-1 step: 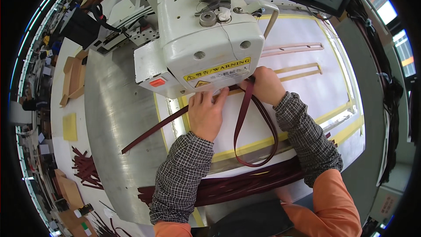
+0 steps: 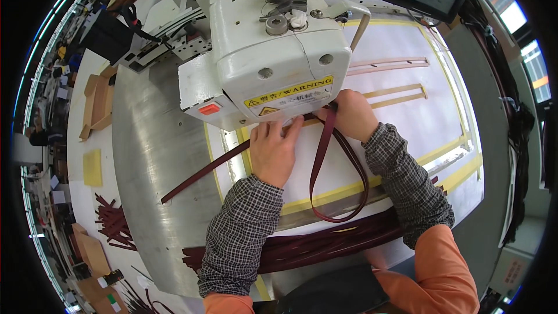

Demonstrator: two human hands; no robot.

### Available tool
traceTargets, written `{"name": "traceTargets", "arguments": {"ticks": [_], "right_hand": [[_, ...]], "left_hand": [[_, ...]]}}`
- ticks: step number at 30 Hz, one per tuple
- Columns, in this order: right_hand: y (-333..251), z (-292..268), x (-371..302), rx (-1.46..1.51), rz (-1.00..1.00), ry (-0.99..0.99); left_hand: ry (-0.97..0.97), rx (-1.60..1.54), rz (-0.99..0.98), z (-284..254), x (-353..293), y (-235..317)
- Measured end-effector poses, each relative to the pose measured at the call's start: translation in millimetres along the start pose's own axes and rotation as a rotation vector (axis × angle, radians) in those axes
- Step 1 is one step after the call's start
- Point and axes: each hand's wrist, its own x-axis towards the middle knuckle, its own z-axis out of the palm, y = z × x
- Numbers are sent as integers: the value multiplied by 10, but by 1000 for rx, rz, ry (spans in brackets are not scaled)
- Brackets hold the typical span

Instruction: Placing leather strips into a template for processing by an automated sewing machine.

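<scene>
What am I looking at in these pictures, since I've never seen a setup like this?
You're looking down from a fisheye camera on a worker's head, which makes straight edges bend. No robot here: the two bare hands are the worker's. The big white machine carries thread and looks like a sewing machine. Beneath it is a white sheet edged with yellow tape. The left hand rests over a dark red strap by the machine's lower edge. The right hand seems to pinch a hanging strap loop, though its fingertips are partly hidden. Nearest the worker lies a bundle of similar straps.
</scene>
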Motion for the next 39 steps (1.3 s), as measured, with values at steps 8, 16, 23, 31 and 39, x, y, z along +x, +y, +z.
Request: {"name": "traceTargets", "arguments": {"ticks": [8, 16, 23, 31, 39], "right_hand": [[-12, -47, -14, 82, 98, 59], [-41, 43, 2, -7, 8, 47], [-12, -26, 15, 51, 10, -39], [20, -5, -130, 72, 5, 141], [-49, -109, -211, 49, 49, 150]], "left_hand": [[6, -4, -6, -3, 3, 1], [-3, 0, -10, 4, 4, 7], [11, 19, 26, 22, -22, -34], [-2, 16, 11, -2, 16, 16], [-28, -1, 3, -22, -3, -8]]}}
